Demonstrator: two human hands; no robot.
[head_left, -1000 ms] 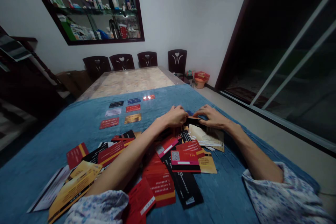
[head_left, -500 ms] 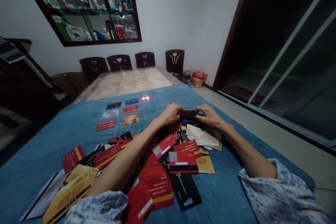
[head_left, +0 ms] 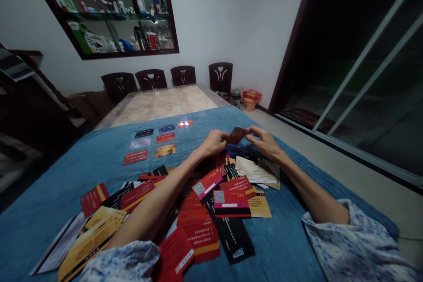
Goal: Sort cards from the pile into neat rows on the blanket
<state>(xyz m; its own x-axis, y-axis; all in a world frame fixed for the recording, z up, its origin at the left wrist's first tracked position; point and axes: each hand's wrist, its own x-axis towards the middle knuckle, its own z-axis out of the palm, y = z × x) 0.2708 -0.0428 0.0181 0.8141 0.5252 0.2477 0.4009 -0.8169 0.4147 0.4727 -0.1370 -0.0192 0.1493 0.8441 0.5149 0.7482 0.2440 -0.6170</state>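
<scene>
Above the far end of a heap of cards, my left hand [head_left: 216, 142] and my right hand [head_left: 264, 142] hold one brownish card [head_left: 237, 135] between them, tilted up. The left fingers are closed on its left edge; the right thumb and fingers pinch its upper right corner. Below lie a cream card [head_left: 257, 171], a pink-and-red card with a code square [head_left: 231, 202], a long black card [head_left: 233, 235] and red cards [head_left: 198, 233]. Under my left forearm are more red, black and gold cards [head_left: 94, 238], partly hidden.
Several cards lie in rows on the blue cloth beyond my left arm, among them a gold card [head_left: 165, 150] and a silver card [head_left: 140, 142]. The cloth [head_left: 99, 154] covers the near part of a marble-patterned table [head_left: 165, 101]. Dark chairs [head_left: 220, 77] stand at the far side.
The card between my hands has tipped from nearly edge-on to a slant that shows its face. My right hand has risen slightly with its corner. The laid-out cards have stayed put.
</scene>
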